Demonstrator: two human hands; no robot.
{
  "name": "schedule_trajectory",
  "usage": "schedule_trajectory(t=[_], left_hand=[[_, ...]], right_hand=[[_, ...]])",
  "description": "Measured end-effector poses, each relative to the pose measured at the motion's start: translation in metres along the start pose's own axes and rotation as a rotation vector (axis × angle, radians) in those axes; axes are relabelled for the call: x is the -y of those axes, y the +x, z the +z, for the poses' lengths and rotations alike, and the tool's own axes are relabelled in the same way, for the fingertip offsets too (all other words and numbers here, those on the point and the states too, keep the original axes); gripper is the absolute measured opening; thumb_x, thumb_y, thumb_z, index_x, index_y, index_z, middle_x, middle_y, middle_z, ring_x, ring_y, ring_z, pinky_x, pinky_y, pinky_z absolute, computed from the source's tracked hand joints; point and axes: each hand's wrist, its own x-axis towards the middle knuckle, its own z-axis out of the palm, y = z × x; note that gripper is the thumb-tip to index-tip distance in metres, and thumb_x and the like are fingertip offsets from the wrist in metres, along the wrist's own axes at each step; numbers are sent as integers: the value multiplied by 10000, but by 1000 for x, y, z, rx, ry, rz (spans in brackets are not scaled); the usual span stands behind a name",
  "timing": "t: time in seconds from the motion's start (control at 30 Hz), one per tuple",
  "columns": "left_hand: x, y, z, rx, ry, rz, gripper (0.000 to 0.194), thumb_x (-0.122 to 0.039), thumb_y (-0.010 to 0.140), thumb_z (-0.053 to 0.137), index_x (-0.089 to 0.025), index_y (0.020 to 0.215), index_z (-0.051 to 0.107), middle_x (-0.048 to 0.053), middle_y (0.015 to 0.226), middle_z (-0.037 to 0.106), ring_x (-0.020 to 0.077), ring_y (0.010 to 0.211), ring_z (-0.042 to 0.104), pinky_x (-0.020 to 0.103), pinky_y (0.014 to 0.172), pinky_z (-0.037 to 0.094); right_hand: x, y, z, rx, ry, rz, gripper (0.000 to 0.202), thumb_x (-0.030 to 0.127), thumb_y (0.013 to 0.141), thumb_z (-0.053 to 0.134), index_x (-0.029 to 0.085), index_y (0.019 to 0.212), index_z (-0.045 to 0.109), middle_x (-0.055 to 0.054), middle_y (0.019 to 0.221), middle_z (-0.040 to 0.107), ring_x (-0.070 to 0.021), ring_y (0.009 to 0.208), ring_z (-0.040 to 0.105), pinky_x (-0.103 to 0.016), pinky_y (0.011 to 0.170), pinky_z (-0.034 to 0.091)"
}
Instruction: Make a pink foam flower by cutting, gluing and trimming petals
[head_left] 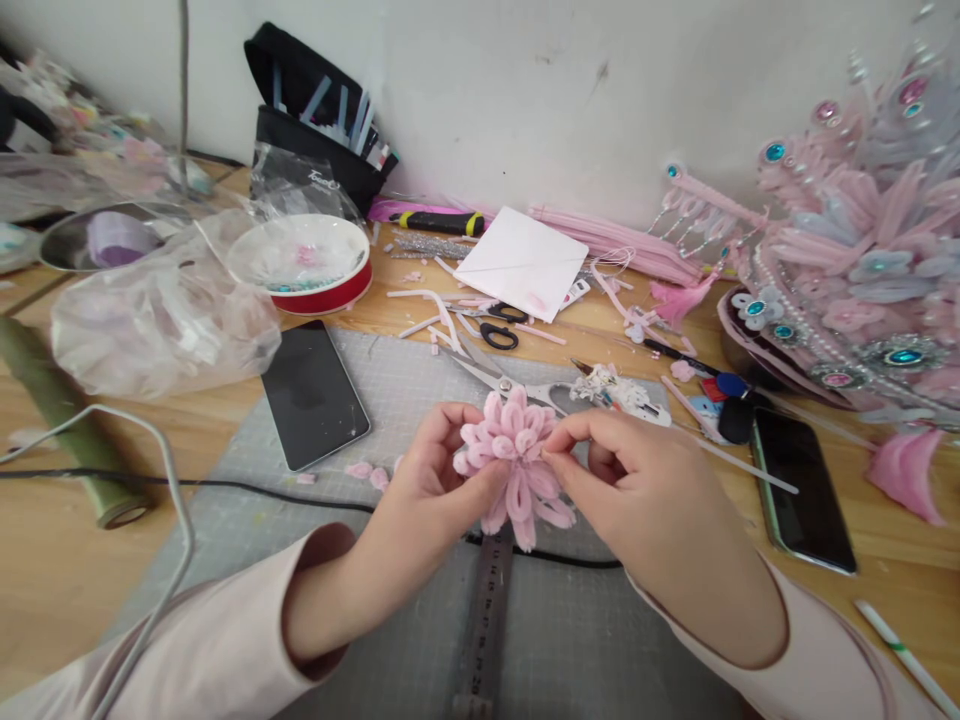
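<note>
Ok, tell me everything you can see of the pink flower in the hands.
The pink flower looks made of fuzzy chenille stems bent into narrow looped petals, tightly layered on top, with longer loops hanging below. It is held above the grey cutting mat, over a metal ruler. The left hand supports its left side; the right hand pinches a petal at its right edge.
</note>
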Motion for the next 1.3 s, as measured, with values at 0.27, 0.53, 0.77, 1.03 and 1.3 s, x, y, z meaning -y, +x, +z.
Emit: schedule_trajectory(t=[0.27, 0.53, 0.77, 1.03, 1.3], left_hand=[[0, 2, 0, 12, 7, 12, 298, -231, 679, 664, -204, 888, 452, -44, 731, 555, 68, 563, 505, 173, 504, 396], [1, 3, -1, -14, 39, -10, 319, -237, 668, 674, -193, 911, 474, -22, 760, 583, 97, 621, 548, 199, 554, 422], [1, 5, -4, -41, -58, -18, 343, -216, 702, 655, -190, 999, 485, 19, 920, 625, 122, 735, 590, 220, 644, 453], [-1, 5, -3, -49, -84, 64, 390, -232, 710, 658, -184, 1068, 512, 40, 980, 653, 164, 898, 598, 249, 767, 448], [4, 4, -5, 46, -93, 47, 443, -226, 737, 639, -202, 1151, 485, 56, 1067, 632, 192, 1027, 558, 274, 841, 430]], right_hand=[[-1, 1, 1, 18, 17, -2, 118, 138, 731, 567, 231, 705, 634, 69, 483, 500, -84, 423, 411, -214, 461, 295], [-2, 3, 1, 22, 10, 2, 92, 155, 738, 590, 231, 698, 625, 72, 492, 504, -84, 425, 410, -216, 474, 309], [-5, 7, -5, -39, 4, -41, 57, 223, 775, 578, 229, 802, 627, 23, 654, 598, -124, 562, 512, -235, 537, 358], [-13, 7, -22, -7, -30, 52, 192, 360, 817, 518, 216, 779, 640, 4, 697, 628, -127, 561, 529, -248, 525, 369], [-8, 5, -16, 145, 85, 34, 217, 362, 814, 522, 221, 771, 681, 15, 663, 674, -116, 525, 554, -236, 489, 361]])
